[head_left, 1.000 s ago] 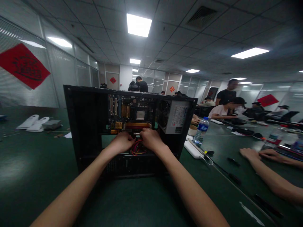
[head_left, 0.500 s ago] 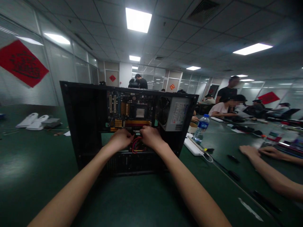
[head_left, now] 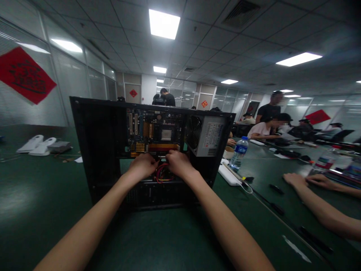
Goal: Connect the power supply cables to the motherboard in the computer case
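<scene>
An open black computer case (head_left: pixel 96 143) stands on the dark green table (head_left: pixel 42 203), its inside facing me. Inside are a motherboard (head_left: pixel 153 131) and a grey power supply (head_left: pixel 207 136) with a fan. Both my hands reach into the case just below the motherboard's lower edge. My left hand (head_left: pixel 143 165) is curled closed, and my right hand (head_left: pixel 177 162) is closed too, fingertips pinched at the board's edge. Between them hangs a bundle of red cables (head_left: pixel 162 174). What the fingers grip is hidden.
A water bottle (head_left: pixel 236 152) and a white power strip (head_left: pixel 229 176) lie right of the case. Another person's forearms (head_left: pixel 318 203) rest on the table at right, near black tools (head_left: pixel 278 209). White objects (head_left: pixel 36 146) lie far left. More people are at the back.
My hands stay in the same place at the motherboard's lower edge. Only the view has shifted slightly, so the case sits a little higher and larger.
</scene>
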### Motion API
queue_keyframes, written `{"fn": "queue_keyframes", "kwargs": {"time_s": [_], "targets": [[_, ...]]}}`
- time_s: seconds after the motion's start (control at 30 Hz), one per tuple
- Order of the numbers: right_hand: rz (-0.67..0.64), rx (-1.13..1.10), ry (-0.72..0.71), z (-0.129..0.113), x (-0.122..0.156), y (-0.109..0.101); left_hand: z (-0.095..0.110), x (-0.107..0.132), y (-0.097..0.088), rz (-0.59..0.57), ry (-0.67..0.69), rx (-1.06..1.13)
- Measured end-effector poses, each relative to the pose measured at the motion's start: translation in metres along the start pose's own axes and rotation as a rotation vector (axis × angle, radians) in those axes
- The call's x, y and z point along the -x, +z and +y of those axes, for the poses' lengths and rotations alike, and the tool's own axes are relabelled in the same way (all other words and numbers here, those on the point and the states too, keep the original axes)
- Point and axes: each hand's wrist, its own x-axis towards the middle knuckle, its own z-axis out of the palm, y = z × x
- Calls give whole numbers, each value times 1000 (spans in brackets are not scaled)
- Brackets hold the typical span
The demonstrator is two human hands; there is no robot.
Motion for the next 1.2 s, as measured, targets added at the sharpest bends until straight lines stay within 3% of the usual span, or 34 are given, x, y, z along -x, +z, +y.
{"fn": "queue_keyframes", "kwargs": {"time_s": [0.43, 0.6, 0.77, 0.97, 1.2], "targets": [[103, -63, -129, 1, -1, -2, 1, -12, 2, 11, 16, -62], [111, -87, -131, 1, -2, 2, 1, -12, 3, 27, 36, -52], [118, -110, -145, 1, -4, 8, 1, -10, 3, -41, 38, 64], [159, -67, -73, 4, -8, 11, -2, -10, 5, -26, 52, 89], [23, -44, -67, 4, -11, 9, -6, -16, 9, 25, 39, -10]]}}
